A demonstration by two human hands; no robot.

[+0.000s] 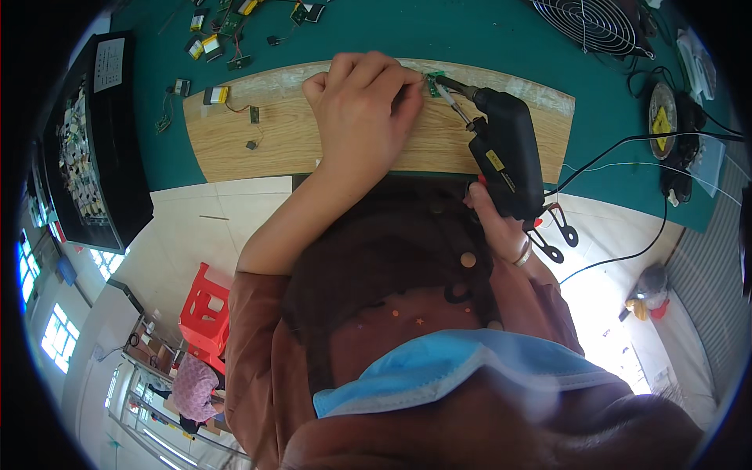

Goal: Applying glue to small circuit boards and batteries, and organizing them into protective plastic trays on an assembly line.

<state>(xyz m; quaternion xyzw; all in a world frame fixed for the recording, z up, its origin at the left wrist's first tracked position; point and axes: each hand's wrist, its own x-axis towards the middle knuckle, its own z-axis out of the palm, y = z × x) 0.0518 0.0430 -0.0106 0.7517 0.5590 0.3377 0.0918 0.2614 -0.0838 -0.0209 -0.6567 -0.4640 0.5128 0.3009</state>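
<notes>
My right hand (493, 215) is wrapped round the grip of a black pistol-shaped soldering gun (509, 145). Its tip and a thin feed tube point left, down onto a small green circuit board (433, 84) near the far edge of a wood-grain board (274, 153). Over that wooden board my left hand (364, 98) is closed, back of the hand upward. Its thumb and forefinger pinch at the circuit board's left side; whatever lies between them is too small to make out. Farther left on the wood rest a silver battery cell with yellow tape (215, 95) and a wired small board (254, 115).
Several small batteries and circuit boards (211, 47) lie on the green mat (407, 35) at the far left. A black bin of parts (98, 141) stands left, a wire-guarded fan (587, 23) far right. Near a round dish with yellow sponge (663, 129), the black cable (619, 145) runs to the gun.
</notes>
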